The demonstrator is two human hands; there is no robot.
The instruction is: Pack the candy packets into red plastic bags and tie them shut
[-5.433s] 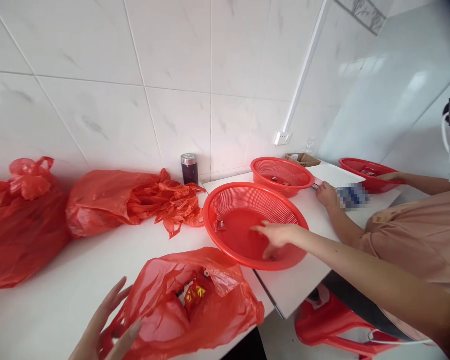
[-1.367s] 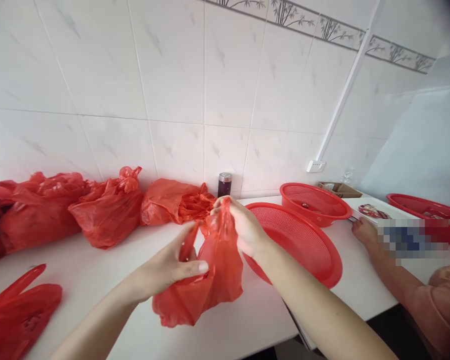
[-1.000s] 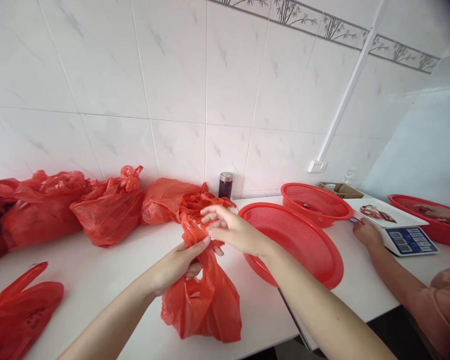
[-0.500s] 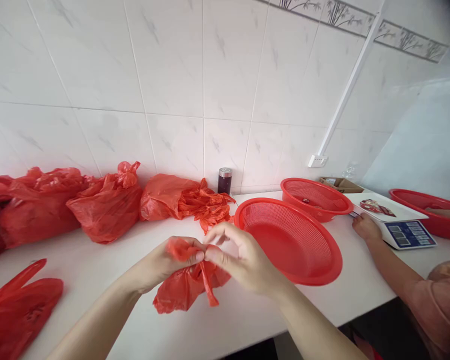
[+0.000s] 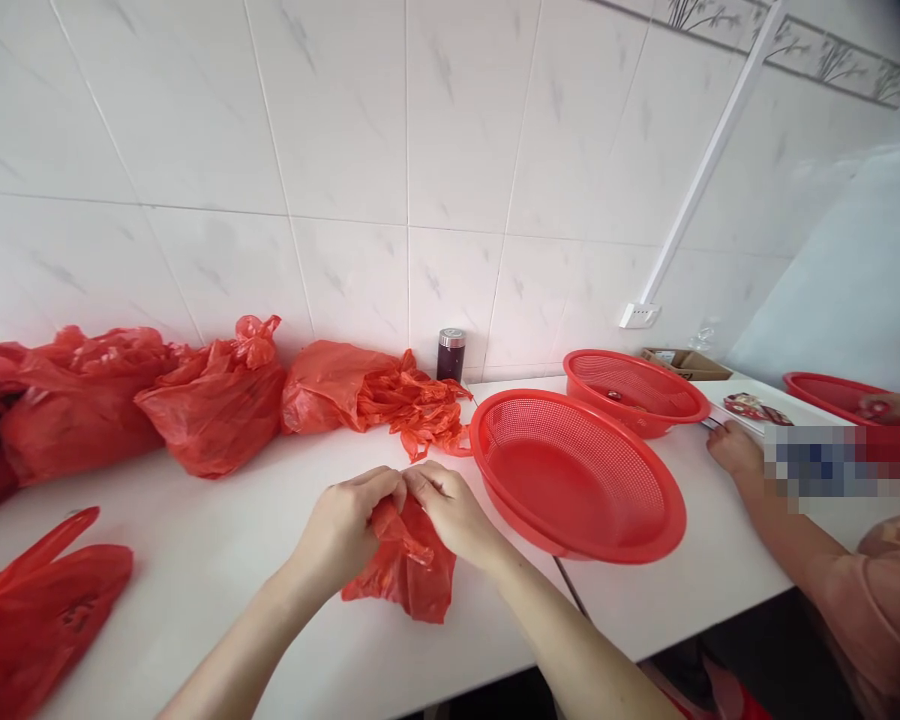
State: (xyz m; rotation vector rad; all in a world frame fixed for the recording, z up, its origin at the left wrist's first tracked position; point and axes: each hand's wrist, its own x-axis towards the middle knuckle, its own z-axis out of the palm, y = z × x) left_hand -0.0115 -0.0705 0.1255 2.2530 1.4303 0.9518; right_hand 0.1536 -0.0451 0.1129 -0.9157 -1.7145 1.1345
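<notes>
Both left hand (image 5: 345, 520) and right hand (image 5: 454, 515) clamp a small bag (image 5: 429, 590) by its top, any knot hidden, as one far bag (image 5: 210, 420) looks tied.

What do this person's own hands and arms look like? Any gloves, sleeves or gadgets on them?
Nothing is worn that I can see: the left hand and right hand have no gloves, and no ring, watch or bracelet shows. No sleeve or cable shows on either forearm. Some fingers are partly hidden.
</notes>
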